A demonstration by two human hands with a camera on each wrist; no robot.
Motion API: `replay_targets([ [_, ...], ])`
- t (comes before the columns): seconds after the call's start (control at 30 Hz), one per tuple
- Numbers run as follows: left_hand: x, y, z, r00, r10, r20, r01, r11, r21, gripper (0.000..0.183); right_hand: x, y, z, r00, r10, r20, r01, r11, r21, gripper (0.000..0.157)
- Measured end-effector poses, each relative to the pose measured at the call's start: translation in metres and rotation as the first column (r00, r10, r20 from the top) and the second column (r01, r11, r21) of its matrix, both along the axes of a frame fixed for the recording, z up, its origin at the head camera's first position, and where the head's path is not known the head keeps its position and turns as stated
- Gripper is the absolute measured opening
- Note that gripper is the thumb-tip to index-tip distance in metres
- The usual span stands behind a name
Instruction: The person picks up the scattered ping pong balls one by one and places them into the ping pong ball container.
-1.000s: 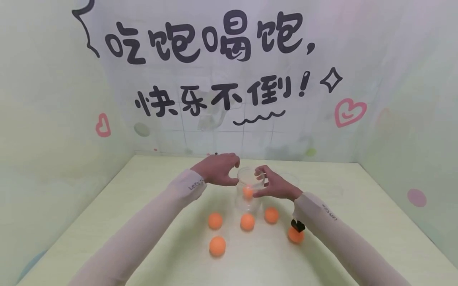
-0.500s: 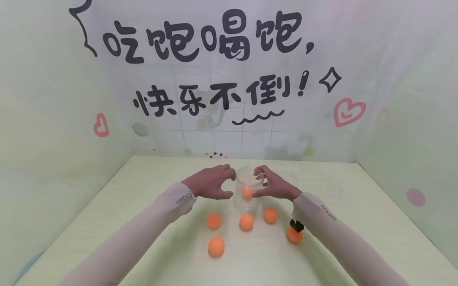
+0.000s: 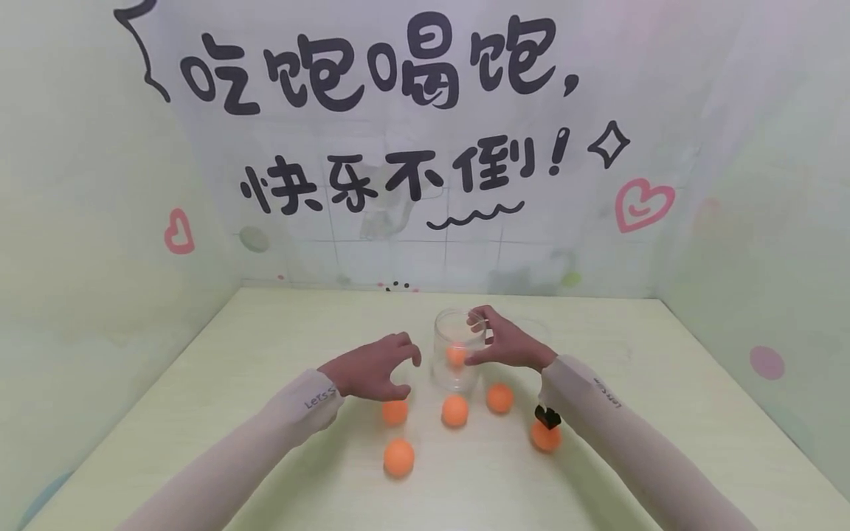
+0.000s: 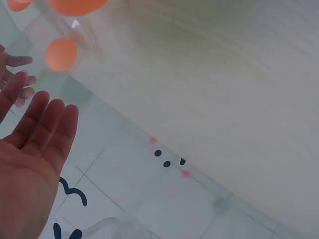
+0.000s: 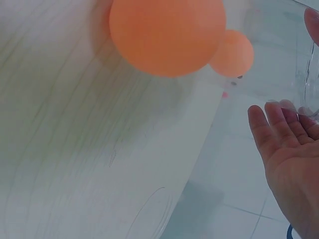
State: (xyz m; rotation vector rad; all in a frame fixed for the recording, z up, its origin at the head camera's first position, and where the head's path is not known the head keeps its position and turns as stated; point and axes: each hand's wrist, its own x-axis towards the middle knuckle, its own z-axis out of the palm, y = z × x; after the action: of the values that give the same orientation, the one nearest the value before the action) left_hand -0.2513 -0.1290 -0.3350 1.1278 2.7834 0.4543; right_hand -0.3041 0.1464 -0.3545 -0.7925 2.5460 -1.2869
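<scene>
A clear jar stands upright toward the back of the table, with an orange ball visible inside it. My right hand holds the jar from its right side, thumb in front and fingers behind; the right wrist view catches only the jar's edge. To the left, apart from the jar, my left hand is empty, its fingers loosely bent. Its thumb overlaps the top of a loose orange ball in the head view. The left wrist view shows the left palm with fingers extended.
More loose orange balls lie on the table: one before the jar, one to its right, one under the right wrist, one nearest the front. A faint clear round rim lies behind the right hand. Printed walls enclose the table.
My left hand has moved away from the jar, down and left, to above the left ball. The right hand stays at the jar. The view has shifted slightly.
</scene>
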Motion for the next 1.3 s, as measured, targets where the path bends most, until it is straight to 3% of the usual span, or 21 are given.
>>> replay_targets([
  [0.3,0.008,0.001,-0.022,0.997,-0.044,0.064,0.044,0.999,-0.005,0.036,-0.003,0.001,-0.002,1.000,-0.012,0.023,0.012,1.000,-0.009,0.082],
  [0.6,0.017,0.000,-0.035,0.999,-0.040,0.035,0.040,0.999,0.003,0.034,-0.003,0.001,0.000,0.999,-0.010,0.030,0.010,1.000,-0.018,0.081],
  [0.93,0.017,-0.001,-0.039,0.999,-0.022,0.047,0.025,0.998,-0.052,0.034,-0.004,0.000,-0.004,1.000,-0.006,0.025,0.006,1.000,-0.012,0.082],
  [1.3,0.014,-0.003,-0.036,0.998,-0.047,0.038,0.050,0.994,-0.092,0.024,0.000,0.000,0.000,1.000,-0.005,0.018,0.006,1.000,-0.008,0.080],
])
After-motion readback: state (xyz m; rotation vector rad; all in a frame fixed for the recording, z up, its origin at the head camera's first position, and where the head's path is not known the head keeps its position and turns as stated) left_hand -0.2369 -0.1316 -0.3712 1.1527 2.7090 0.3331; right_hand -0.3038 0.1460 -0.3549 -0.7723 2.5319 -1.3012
